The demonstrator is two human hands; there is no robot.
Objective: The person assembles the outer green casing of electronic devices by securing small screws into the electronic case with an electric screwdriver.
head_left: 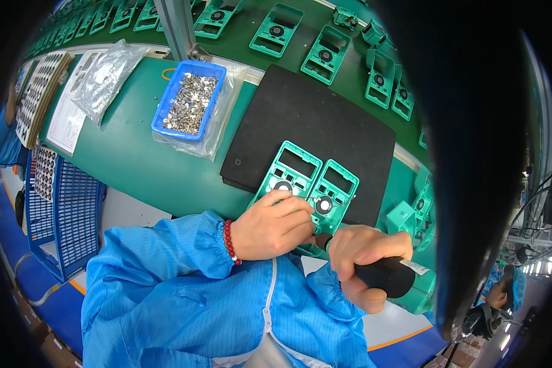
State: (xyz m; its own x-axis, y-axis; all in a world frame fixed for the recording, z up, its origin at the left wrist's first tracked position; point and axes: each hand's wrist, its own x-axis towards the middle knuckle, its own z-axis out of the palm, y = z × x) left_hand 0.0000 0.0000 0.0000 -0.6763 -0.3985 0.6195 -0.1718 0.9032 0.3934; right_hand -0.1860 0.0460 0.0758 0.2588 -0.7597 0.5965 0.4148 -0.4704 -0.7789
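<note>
Left hand (273,226): fingers half-curled over two moulded green plastic housings (333,191), near edge of matte black mat (316,119); hold indiscernible. Right hand (365,248): fingers wrapped around cylindrical black-and-green power screwdriver (389,277).

The bench (126,156) (green) bears a black mat (316,116).

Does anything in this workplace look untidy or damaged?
Nothing looks clearly damaged, but the green parts right of the black mat stand out: they lie jumbled at different angles, while the two green housings partly on it lie neatly side by side.
</note>
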